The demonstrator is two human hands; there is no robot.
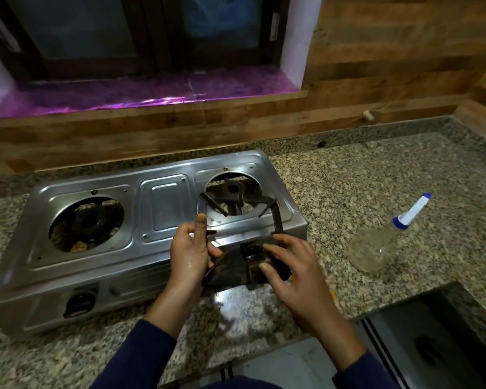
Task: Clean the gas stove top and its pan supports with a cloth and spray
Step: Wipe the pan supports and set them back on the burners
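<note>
A steel two-burner gas stove (163, 203) sits on the granite counter, both burner wells bare. A dark square pan support (277, 217) is held tilted above the stove's right front corner. My left hand (188, 254), wet, grips its left side, with the forefinger up along the frame. My right hand (298, 270) holds the near right corner, fingers spread over the frame and thumb pressed on a dark part below. Whether a cloth lies under that hand I cannot tell. A clear spray bottle (376, 248) with a blue and white nozzle lies on the counter, right of the stove.
A steel sink (432, 332) is set into the counter at the lower right. A wood-panel wall runs behind the stove, under a window sill (141, 94) covered in purple foil. A wet patch (230, 307) shines on the granite in front of the stove.
</note>
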